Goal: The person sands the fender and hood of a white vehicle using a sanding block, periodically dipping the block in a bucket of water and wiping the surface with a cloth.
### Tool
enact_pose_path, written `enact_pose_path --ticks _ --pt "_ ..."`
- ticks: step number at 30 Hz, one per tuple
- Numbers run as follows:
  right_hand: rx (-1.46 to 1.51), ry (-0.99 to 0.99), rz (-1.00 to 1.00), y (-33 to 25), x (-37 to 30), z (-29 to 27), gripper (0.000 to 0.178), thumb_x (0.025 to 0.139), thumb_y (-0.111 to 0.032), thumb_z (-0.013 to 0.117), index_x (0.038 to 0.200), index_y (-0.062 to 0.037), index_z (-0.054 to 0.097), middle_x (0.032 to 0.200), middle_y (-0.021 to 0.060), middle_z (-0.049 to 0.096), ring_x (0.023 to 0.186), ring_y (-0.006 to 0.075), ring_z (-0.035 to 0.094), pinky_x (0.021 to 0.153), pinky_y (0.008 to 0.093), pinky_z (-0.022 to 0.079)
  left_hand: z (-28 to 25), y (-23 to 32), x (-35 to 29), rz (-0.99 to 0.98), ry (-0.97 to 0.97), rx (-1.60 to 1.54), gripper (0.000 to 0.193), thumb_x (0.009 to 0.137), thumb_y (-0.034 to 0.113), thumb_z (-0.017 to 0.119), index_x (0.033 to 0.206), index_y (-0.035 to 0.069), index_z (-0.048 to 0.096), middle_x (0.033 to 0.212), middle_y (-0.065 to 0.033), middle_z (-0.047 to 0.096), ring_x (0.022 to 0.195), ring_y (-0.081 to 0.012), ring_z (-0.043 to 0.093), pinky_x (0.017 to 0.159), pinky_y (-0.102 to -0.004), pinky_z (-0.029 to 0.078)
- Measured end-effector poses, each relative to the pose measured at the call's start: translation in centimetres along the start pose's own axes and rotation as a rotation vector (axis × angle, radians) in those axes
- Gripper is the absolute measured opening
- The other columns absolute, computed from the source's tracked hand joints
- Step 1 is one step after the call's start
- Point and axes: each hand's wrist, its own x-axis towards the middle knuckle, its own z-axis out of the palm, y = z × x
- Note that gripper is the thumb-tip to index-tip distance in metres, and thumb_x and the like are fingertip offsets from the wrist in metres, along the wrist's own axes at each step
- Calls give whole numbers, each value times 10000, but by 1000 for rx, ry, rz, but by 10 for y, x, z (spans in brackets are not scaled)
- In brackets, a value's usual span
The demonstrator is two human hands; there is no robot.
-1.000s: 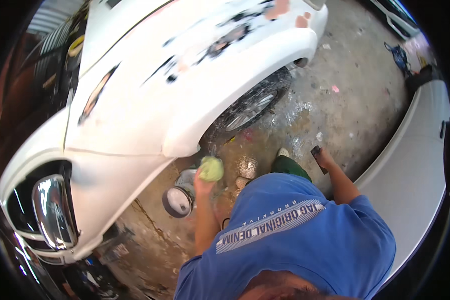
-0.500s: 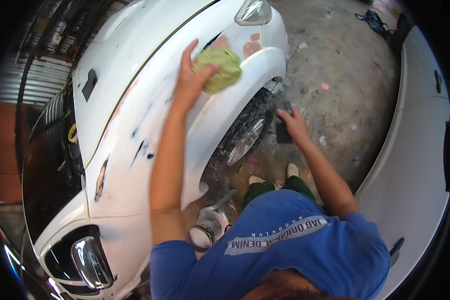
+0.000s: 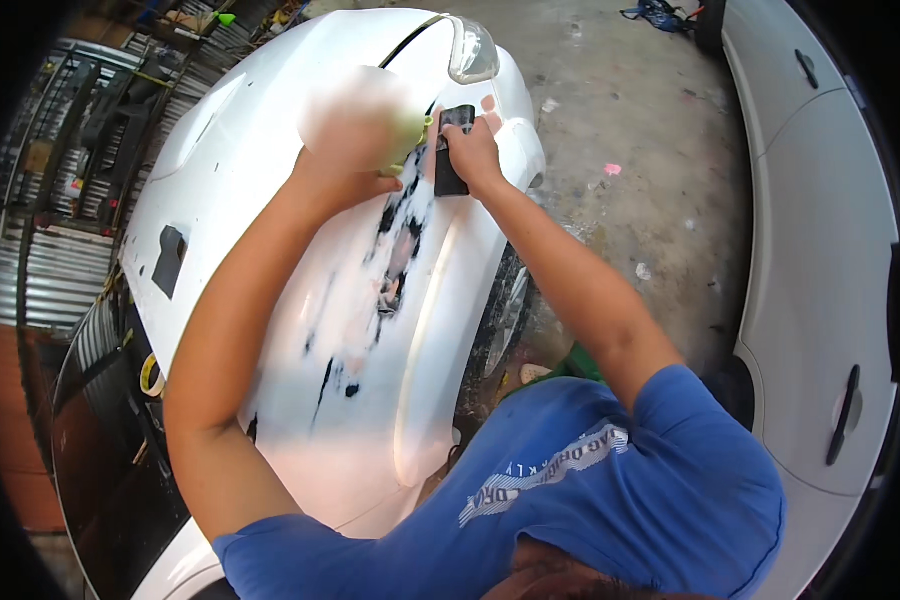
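My right hand [image 3: 477,158] grips a flat black sanding block [image 3: 451,180] against the white car fender [image 3: 425,345], just behind the headlight [image 3: 473,52]. To its left, my left hand [image 3: 338,178] is over the upper fender by the hood edge. A pale blur covers most of that hand, and a folded light-green cloth [image 3: 413,132] shows at its right side, with the thumb below. Between and below my hands runs a sanded strip with black, white and pinkish patches [image 3: 400,260].
A grey piece of sandpaper [image 3: 169,262] lies on the hood, and a yellow tape roll [image 3: 151,376] sits near the windshield. A second, silver-grey car [image 3: 810,250] stands to the right across the stained concrete floor [image 3: 620,120]. Metal shelving [image 3: 80,130] is at the far left.
My right hand has brought the black block up from beside the wheel onto the fender. My left hand has shifted slightly left with the green cloth, and my body leans further over the car.
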Motion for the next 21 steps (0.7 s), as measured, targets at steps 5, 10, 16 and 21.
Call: enact_pose_path --ticks 5,10,16,21 --pt "-71 2 -133 27 -50 24 473 931 -306 600 1153 106 536 1089 366 645 1013 517 641 881 522 506 1 -32 15 -6 -241 -198 365 762 267 810 1055 102 667 1199 -67 680 1152 -309 629 900 -436 562" --pt "213 33 89 -1 56 0 496 835 -146 691 1203 122 497 1019 298 671 846 355 720 776 429 596 5 -52 50 -21 -208 -306 299 847 215 707 1139 159 680 1221 -39 686 1130 -279 650 893 -422 566" --pt "32 13 -136 25 -14 33 478 848 -198 686 1137 146 521 1090 312 656 1003 385 683 858 440 544 28 -69 19 65 -200 -369 299 868 228 675 1156 189 743 1381 10 636 1233 -241 606 968 -398 552" --pt "213 -71 159 -20 34 0 593 811 -119 691 1298 101 434 1085 274 653 855 342 713 725 388 587 13 -65 38 99 -276 -323 335 811 312 738 1109 159 738 1278 -45 667 1122 -273 660 880 -422 564"
